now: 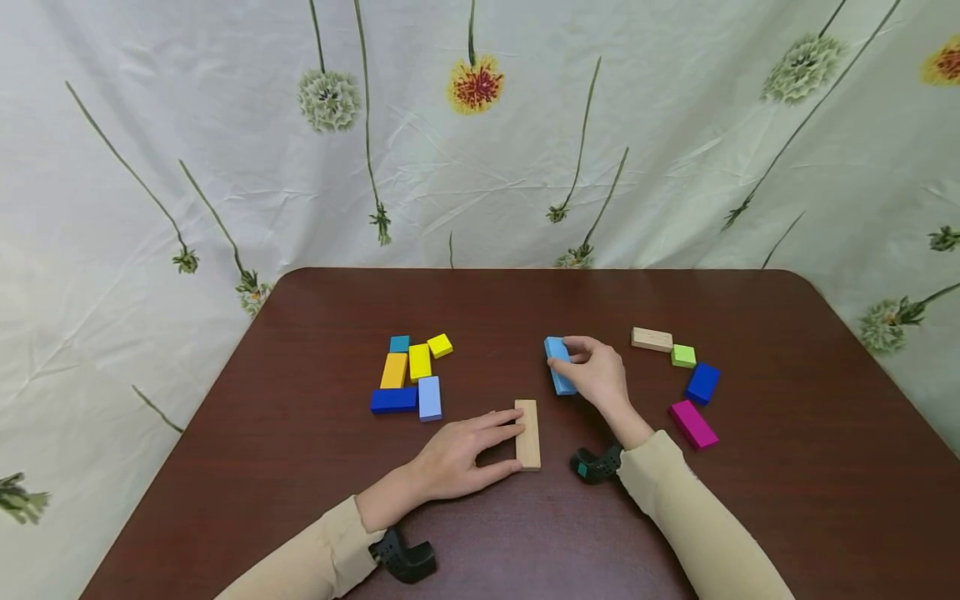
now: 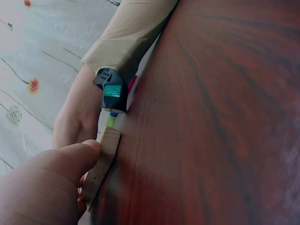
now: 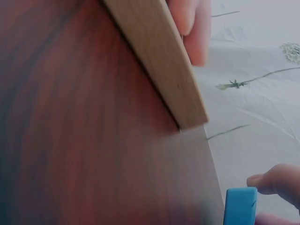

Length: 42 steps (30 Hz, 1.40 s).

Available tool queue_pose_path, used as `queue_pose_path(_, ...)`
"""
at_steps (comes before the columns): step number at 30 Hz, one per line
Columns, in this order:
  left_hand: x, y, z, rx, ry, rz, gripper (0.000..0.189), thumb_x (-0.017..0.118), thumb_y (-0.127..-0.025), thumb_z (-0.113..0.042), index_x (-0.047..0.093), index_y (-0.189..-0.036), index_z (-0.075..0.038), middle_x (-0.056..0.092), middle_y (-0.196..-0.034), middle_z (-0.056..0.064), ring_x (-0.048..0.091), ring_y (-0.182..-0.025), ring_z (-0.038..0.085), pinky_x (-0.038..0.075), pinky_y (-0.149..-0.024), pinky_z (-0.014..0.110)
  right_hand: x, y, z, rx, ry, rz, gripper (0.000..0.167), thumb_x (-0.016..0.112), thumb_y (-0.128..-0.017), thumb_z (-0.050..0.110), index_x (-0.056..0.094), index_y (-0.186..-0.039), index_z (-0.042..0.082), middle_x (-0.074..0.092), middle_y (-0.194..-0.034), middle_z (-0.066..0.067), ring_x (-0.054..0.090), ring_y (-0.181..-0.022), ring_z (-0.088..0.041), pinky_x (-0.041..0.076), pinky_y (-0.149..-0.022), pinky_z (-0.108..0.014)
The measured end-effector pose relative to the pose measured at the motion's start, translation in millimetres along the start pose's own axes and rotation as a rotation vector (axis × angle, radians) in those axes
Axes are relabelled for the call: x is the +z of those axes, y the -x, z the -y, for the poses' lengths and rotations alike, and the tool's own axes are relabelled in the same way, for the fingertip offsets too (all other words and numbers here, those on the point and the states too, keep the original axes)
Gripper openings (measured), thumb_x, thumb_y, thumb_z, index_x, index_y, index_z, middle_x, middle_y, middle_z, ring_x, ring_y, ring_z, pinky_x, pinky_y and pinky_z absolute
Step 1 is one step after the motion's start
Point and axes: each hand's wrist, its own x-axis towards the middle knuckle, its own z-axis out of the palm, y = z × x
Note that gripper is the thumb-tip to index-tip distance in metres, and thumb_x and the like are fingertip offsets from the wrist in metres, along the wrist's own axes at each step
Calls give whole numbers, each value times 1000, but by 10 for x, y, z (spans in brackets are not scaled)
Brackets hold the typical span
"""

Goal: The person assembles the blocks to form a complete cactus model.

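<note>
In the head view, a plain wooden block [image 1: 528, 437] lies lengthwise near the table's middle. Spread, mostly straight fingers of my left hand [image 1: 457, 454] touch its left side and top; the thumb meets its near end. The left wrist view shows the thumb against the wooden block [image 2: 104, 159]. Farther back and right, my right hand [image 1: 600, 375] pinches a light blue block [image 1: 561, 382] between thumb and bent fingers. The top of the light blue block [image 3: 240, 201] appears at the right wrist view's lower edge, fingers beside it. The two blocks stand apart.
On the left is a cluster: a dark blue block [image 1: 393, 401], pale blue block [image 1: 430, 398], orange block [image 1: 394, 371], yellow blocks [image 1: 420, 363] and a teal block [image 1: 400, 343]. Right lie a wooden block [image 1: 652, 339], green block [image 1: 683, 356], blue block [image 1: 702, 383] and magenta block [image 1: 693, 424].
</note>
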Motion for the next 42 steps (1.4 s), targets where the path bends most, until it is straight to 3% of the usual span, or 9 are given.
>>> queue_pose_path(9,-9,8,6,-8,-10,1,51,54,-91,-48,57,-131,-16,45,-141,-3,44,-126,10,44,-96,33,137,25,38,2,84,4,50,76,-77,35,65,-118,9,68,-99,-10,63,-83,-21,49,-61,-30)
queue_pose_path(18,-2,11,-11,-8,-1,3,51,55,-91,-46,57,-132,-15,46,-141,-2,45,-126,11,44,-96,33,124,124,-108,-147,-23,21,36,67,-87,21,64,-119,4,65,-105,-12,62,-90,-23,51,-74,-36)
queue_pose_path(24,-15,12,-13,-5,-9,-3,51,56,-91,-46,57,-131,-15,46,-141,-1,45,-126,12,44,-95,34,73,206,-165,-250,-116,121,33,63,-89,8,62,-120,-3,56,-125,-17,63,-98,-27,52,-81,-36)
queue_pose_path(31,-14,8,-10,-8,-6,13,51,53,-92,-47,56,-133,-15,45,-142,-2,45,-126,14,44,-96,36,3,254,-229,-280,-204,245,38,65,-88,9,59,-124,-3,51,-133,-16,62,-101,-30,52,-82,-34)
queue_pose_path(42,-2,2,-13,23,-2,-4,50,55,-92,-45,57,-131,-14,46,-140,-1,46,-126,17,42,-98,36,80,287,-196,-262,-148,172,40,70,-85,13,61,-122,-1,55,-128,-14,62,-100,-25,52,-80,-29)
